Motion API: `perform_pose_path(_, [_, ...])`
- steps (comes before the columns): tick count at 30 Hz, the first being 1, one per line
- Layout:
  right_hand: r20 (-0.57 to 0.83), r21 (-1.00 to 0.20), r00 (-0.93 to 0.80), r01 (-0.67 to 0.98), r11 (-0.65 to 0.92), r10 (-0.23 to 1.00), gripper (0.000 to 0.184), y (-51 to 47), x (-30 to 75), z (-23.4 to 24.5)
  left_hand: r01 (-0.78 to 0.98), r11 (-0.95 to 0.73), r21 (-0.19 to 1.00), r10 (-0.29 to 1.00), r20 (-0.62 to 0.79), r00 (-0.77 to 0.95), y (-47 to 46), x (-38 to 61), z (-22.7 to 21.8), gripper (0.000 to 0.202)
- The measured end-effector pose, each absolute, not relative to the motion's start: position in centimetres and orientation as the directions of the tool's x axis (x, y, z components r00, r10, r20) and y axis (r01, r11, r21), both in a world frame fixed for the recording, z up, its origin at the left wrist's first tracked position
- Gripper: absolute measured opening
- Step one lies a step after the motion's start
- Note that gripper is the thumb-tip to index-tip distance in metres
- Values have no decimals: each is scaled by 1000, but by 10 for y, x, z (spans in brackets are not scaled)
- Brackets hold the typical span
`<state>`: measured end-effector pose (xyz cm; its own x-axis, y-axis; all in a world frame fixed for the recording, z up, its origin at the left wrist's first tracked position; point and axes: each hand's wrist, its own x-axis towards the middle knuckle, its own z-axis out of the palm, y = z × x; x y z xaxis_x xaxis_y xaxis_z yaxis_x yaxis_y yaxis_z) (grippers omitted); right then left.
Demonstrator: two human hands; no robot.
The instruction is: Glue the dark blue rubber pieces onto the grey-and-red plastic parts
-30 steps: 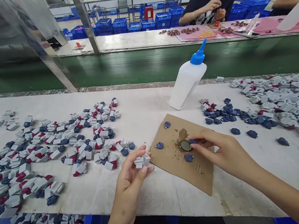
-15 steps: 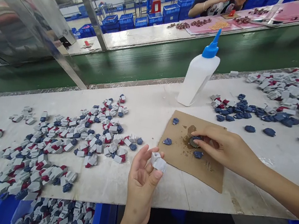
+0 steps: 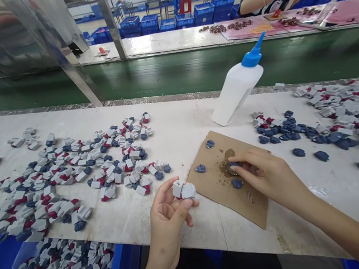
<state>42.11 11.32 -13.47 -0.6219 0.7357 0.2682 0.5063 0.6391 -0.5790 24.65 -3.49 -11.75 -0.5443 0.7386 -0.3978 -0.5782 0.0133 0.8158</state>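
My left hand (image 3: 168, 217) is closed around a small grey plastic piece (image 3: 183, 190), held up at the table's front edge. My right hand (image 3: 264, 174) rests on a brown cardboard sheet (image 3: 225, 192), its fingertips pinching a small blue piece (image 3: 233, 165) against a dark round glue spot. Three more blue pieces lie loose on the cardboard. A white glue bottle with a blue nozzle (image 3: 237, 87) stands just behind the cardboard.
A spread of grey, red and blue assembled pieces (image 3: 73, 172) covers the table's left. Loose blue pieces (image 3: 290, 130) and a grey pile (image 3: 358, 114) lie at the right. A blue bin (image 3: 68, 263) of pieces sits below the front edge. Across the green conveyor (image 3: 176, 74) another person works.
My left hand has turned the grey piece in its fingers and shifted slightly. My right hand stays on the cardboard at the glue spot. The view has shifted a little.
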Motion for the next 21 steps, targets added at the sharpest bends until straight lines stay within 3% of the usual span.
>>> perform_pose_path(4, [234, -698, -480, 523, 490, 845, 27, 113, 421, -120, -623, 67, 779, 794, -419, -440, -39, 245, -115, 39])
perform_pose_path(9, [13, -870, -369, 453, 192, 929, 35, 108, 418, -106, -757, 68, 650, 833, -455, -316, -39, 240, -114, 19])
perform_pose_path(14, [-114, -944, -332, 330, 2, 936, 39, 100, 415, -101, -676, 53, 735, 814, -424, -397, -35, 241, -122, 19])
perform_pose_path(18, [-149, -963, -377, 265, -48, 914, 37, 91, 412, -95, -641, -11, 768, 782, -393, -484, -31, 246, -124, 39])
perform_pose_path(21, [-79, -958, -428, 283, 51, 900, 32, 82, 407, -85, -661, -6, 750, 768, -420, -484, -29, 250, -119, 49])
